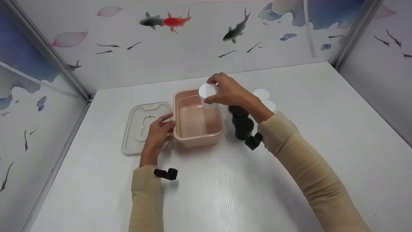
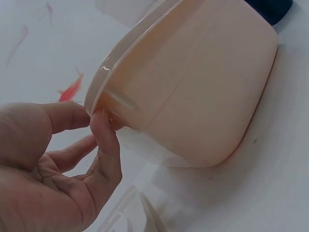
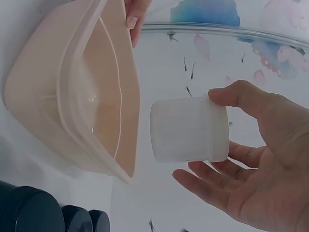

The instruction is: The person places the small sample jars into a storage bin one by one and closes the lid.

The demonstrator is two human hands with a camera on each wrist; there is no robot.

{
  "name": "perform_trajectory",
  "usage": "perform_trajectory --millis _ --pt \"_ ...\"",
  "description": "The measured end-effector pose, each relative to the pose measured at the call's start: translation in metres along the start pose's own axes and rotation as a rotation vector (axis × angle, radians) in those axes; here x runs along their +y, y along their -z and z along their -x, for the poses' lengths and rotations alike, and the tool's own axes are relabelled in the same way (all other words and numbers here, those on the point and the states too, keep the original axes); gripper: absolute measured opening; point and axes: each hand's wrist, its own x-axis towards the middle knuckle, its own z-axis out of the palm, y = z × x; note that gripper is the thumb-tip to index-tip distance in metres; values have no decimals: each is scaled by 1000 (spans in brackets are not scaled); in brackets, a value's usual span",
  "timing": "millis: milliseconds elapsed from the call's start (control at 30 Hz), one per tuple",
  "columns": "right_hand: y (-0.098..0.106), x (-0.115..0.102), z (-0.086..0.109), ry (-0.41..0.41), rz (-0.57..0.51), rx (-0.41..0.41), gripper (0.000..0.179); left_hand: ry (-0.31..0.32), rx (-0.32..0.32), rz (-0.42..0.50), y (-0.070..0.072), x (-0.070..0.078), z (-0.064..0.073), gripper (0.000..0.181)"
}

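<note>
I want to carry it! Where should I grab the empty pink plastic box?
Probably by the out-turned rim of the pink plastic box, one hand each side; the left hand already touches it there, and the smooth rounded walls look slippery.

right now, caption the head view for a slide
Right hand holds a white jar over the pink box; left hand steadies its rim.
</note>
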Motion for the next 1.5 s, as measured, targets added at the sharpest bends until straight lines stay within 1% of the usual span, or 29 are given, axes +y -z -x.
perform_trajectory --millis 233,467,767,900,1000,1033,1100,1233,1267,1367,1500 --pt "-13 -9 -21 -25 33 -32 67 -12 -10 9 3 -2 0 49" --pt "-33 -8 -39 -77 41 -65 67 -23 -24 26 4 -3 1 48" --pt "-50 -15 -58 -103 46 -44 68 -40 -25 27 4 -2 1 47" --pt "-59 -17 -64 -128 51 -30 67 -37 -36 33 4 -3 1 48" --pt "-68 -16 -66 -151 90 -16 65 -40 -42 47 4 -6 1 47" --pt "-72 -15 -67 -157 118 -16 64 -41 -44 49 4 -7 1 47" --pt "-80 -11 -68 -177 135 -20 63 -44 -48 52 5 -8 1 46" --pt "-93 -7 -71 -203 128 -25 64 -50 -56 50 6 -9 1 46" --pt "-95 -8 -72 -210 113 -25 63 -53 -56 50 6 -8 1 47" --pt "-99 -9 -74 -218 107 -32 63 -60 -56 47 7 -8 0 47" --pt "-103 -8 -77 -225 62 -45 62 -63 -58 40 6 -7 0 48"
